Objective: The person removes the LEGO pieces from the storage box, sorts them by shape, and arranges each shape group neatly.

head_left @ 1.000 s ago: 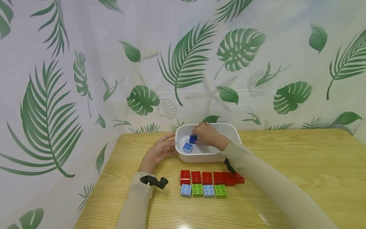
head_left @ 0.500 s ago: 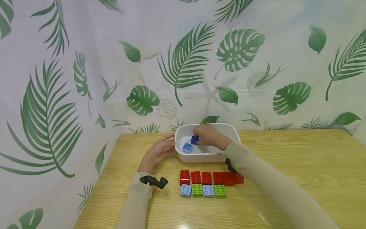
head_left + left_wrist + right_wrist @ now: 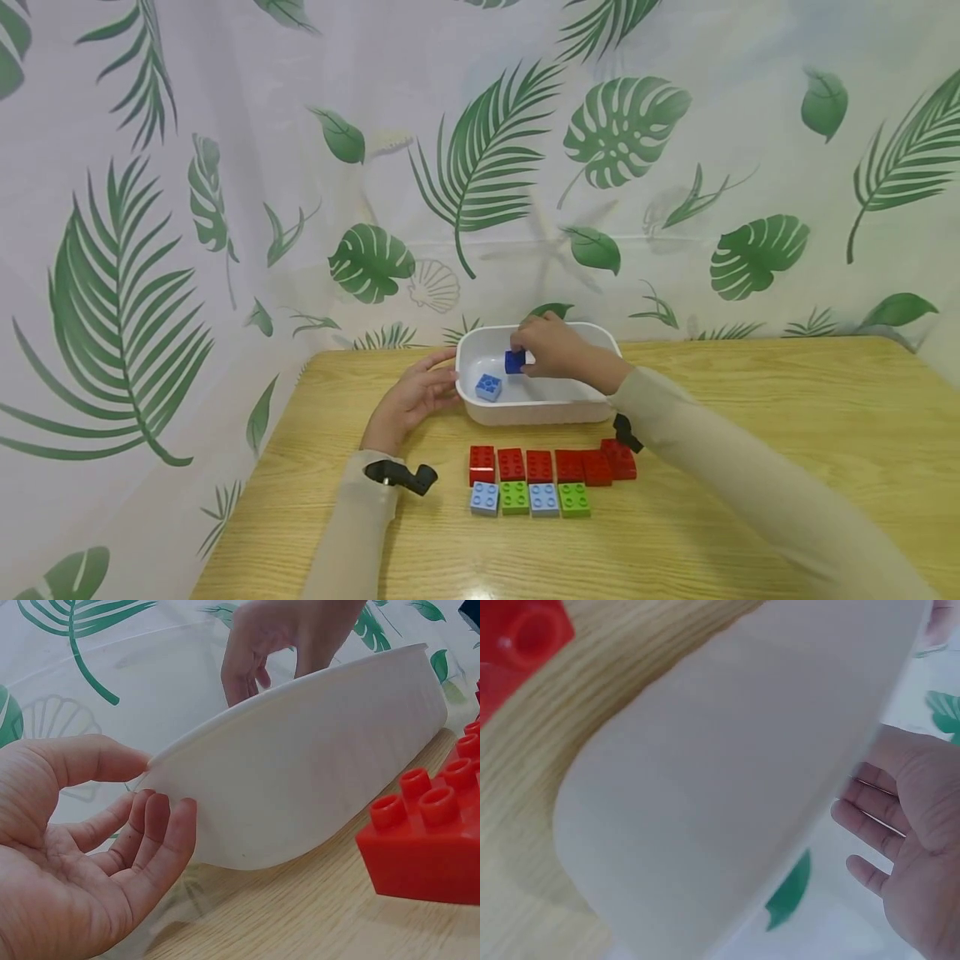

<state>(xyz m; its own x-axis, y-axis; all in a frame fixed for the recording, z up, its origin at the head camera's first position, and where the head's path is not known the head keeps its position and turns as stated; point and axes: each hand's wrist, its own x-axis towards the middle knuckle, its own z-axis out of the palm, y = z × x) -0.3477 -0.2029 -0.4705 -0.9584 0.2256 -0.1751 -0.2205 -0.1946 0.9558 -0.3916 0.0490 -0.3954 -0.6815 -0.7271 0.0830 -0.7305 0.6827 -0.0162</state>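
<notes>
In the head view, my right hand (image 3: 558, 346) reaches into a white plastic bin (image 3: 536, 414) and pinches a dark blue toy brick (image 3: 514, 362) by its right side. A lighter blue brick (image 3: 488, 387) sits in the bin nearby, at the front left. My left hand (image 3: 411, 404) rests against the bin's left end. In the left wrist view its thumb touches the rim, and its loosely bent fingers lie against the outer wall. The right wrist view shows my right hand (image 3: 922, 825) beyond the bin's wall; the brick is hidden there.
In front of the bin runs a row of several red bricks (image 3: 539, 467), the rightmost one askew. Closer still lie two light blue bricks (image 3: 484, 498) and two green bricks (image 3: 574, 499). A leaf-patterned sheet (image 3: 480, 167) hangs behind the wooden table (image 3: 750, 433).
My right hand has shifted slightly right inside the bin, carrying the dark blue brick with it. The right forearm has moved right, uncovering more of the end red brick. The left hand keeps its place.
</notes>
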